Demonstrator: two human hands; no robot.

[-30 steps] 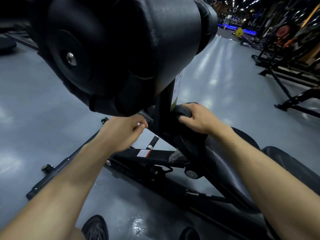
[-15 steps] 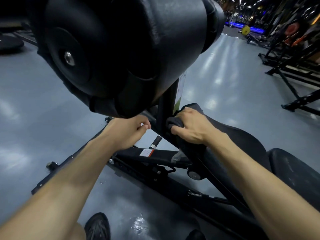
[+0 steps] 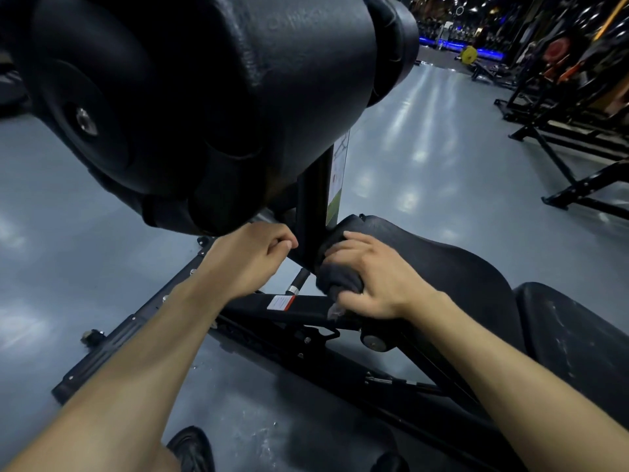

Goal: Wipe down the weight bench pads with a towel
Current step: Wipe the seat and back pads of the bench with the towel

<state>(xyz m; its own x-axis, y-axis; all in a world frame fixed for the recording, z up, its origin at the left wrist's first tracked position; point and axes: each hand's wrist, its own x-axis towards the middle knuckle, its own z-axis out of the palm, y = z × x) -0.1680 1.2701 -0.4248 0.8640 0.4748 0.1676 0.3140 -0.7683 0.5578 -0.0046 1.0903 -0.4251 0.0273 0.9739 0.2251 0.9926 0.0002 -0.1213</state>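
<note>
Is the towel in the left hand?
No, the dark towel is bunched under the right hand on the seat pad, while the left hand is a closed fist with no cloth.

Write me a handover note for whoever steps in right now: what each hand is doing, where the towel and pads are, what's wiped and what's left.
Right hand: closed on the dark towel, pressing it on the narrow front end of the seat pad, beside the upright post.
Left hand: fisted, empty as far as visible, just left of the post under the roller pads.
Done: cannot tell which surfaces are wiped.
Left: likely the rest of the seat pad, the back pad with pale smears, and the roller pads.
</note>
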